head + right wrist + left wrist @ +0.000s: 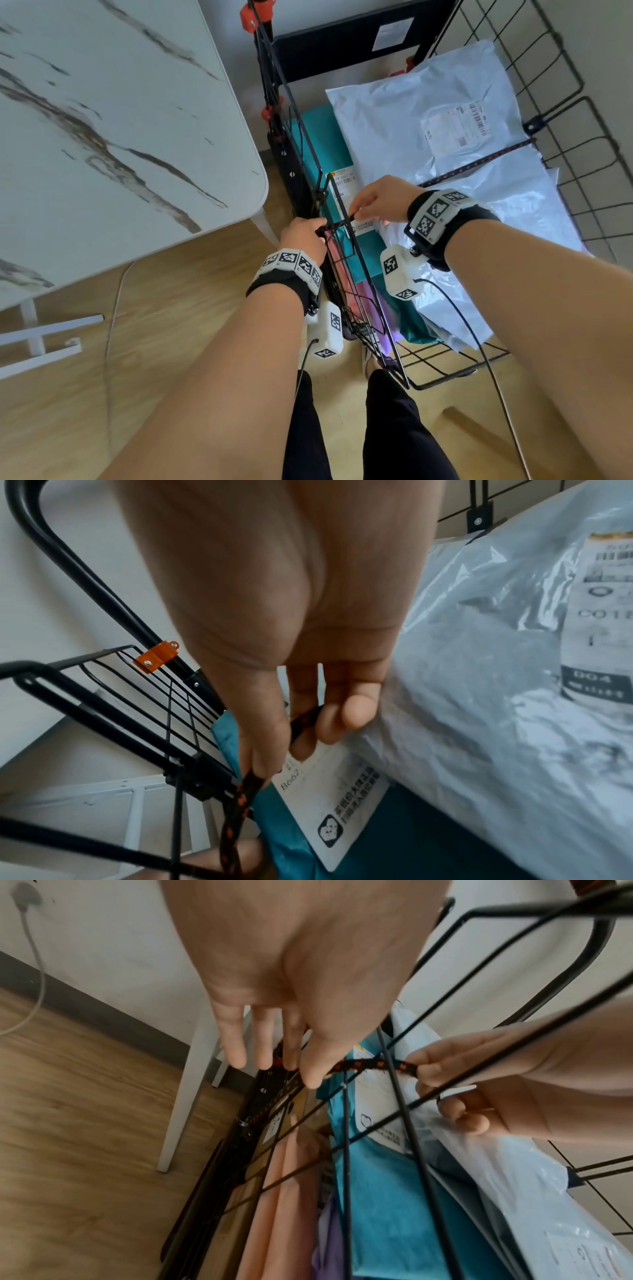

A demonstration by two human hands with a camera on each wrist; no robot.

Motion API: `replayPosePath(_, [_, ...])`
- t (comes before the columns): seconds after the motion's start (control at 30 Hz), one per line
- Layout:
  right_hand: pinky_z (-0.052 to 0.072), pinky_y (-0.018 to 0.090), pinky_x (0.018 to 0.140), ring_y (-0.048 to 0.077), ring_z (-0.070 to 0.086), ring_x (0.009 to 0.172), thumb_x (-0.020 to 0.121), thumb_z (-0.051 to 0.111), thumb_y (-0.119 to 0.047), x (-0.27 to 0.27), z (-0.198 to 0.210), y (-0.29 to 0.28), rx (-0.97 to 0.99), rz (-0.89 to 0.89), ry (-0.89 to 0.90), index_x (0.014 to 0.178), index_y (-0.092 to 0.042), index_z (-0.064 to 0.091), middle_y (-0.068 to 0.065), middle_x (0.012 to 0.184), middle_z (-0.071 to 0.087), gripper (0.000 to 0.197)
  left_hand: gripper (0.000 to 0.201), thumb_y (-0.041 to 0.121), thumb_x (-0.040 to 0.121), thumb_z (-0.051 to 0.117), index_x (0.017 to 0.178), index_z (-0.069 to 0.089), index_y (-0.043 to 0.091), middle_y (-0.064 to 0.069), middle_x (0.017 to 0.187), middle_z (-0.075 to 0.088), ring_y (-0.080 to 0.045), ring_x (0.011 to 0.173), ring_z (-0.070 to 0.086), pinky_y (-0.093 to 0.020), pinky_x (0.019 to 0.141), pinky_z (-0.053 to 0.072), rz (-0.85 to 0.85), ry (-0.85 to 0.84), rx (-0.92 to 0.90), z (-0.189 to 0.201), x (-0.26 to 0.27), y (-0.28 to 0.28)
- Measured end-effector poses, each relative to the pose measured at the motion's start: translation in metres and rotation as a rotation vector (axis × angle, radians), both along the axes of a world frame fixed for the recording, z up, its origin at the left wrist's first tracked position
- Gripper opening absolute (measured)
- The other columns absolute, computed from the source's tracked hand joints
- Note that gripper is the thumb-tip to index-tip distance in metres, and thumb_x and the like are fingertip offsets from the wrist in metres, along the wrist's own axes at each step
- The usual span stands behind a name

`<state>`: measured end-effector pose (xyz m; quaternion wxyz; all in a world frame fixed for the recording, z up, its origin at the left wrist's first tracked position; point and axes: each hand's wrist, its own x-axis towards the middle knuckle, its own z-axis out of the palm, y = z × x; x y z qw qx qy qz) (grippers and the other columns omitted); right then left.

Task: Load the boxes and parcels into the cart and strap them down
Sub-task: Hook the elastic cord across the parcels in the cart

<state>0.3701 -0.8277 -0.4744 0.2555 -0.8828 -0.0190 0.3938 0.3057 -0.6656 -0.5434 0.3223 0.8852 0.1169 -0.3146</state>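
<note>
Blk wristbands (442, 222) w/ white tag-marked cams

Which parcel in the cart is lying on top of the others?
The big pale grey plastic parcel; the teal parcel sits partly under it, beside the cart's wire side.

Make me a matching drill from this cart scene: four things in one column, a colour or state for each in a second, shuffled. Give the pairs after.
Things:
1. strap
2. big plastic parcel
3. flat parcel beside the cart's wire side
4. tube clamp

Colours or states:
A. teal
B. orange, screwed onto a black tube
C. black with orange marks, pinched between both hands
D. pale grey, on top of the load

Pairs: 1-C, 2-D, 3-A, 4-B
</note>
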Motion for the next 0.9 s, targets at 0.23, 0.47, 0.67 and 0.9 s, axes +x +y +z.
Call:
replayPosePath(0.23, [0.046,0.016,0.065,0.007,0.056,0.075,0.088,0.067,-0.016,-0.001,-0.001,0.0,0.023,-0.062,0.018,0.099,-0.02,0.073,-0.004,0.093,0.066,0.013,0.031,0.027,0.097,0.047,0.122,0.062,0.016,-0.009,0.118,0.062,-0.026,0.108,0.059,-0.039,0.095,0.05,-0.088,-0.002,0.116,-0.008,0.006,-0.003])
replayPosePath(0.47, [0.055,0.031,0.086,0.018,0.068,0.085,0.089,0.065,-0.011,-0.011,0.003,0.002,0.044,-0.231,-0.046,0.096,-0.021,0.072,0.004,0.093,0.071,0.014,0.028,0.024,0.099,0.046,0.114,0.066,0.011,-0.01,0.114,0.067,-0.027,0.107,0.062,-0.034,0.092,0.049,-0.172,0.099,0.188,0.009,0.001,0.024])
replayPosePath(0.67, [0.054,0.024,0.08,0.016,0.067,0.08,0.09,0.064,-0.012,-0.025,0.034,0.008,0.07,-0.406,-0.187,0.101,-0.016,0.072,0.007,0.092,0.073,0.014,0.031,0.026,0.099,0.047,0.119,0.066,0.011,-0.009,0.12,0.065,-0.027,0.112,0.06,-0.036,0.097,0.048,-0.165,0.071,0.222,0.03,-0.022,0.056])
replayPosePath(0.9, [0.056,0.019,0.072,0.008,0.062,0.067,0.089,0.063,-0.013,-0.048,0.071,0.03,0.135,-0.415,-0.317,0.098,-0.01,0.072,0.003,0.084,0.071,0.013,0.028,0.028,0.095,0.052,0.104,0.072,0.011,-0.008,0.107,0.07,-0.026,0.1,0.065,-0.029,0.081,0.05,-0.012,0.015,0.161,0.055,-0.052,0.07])
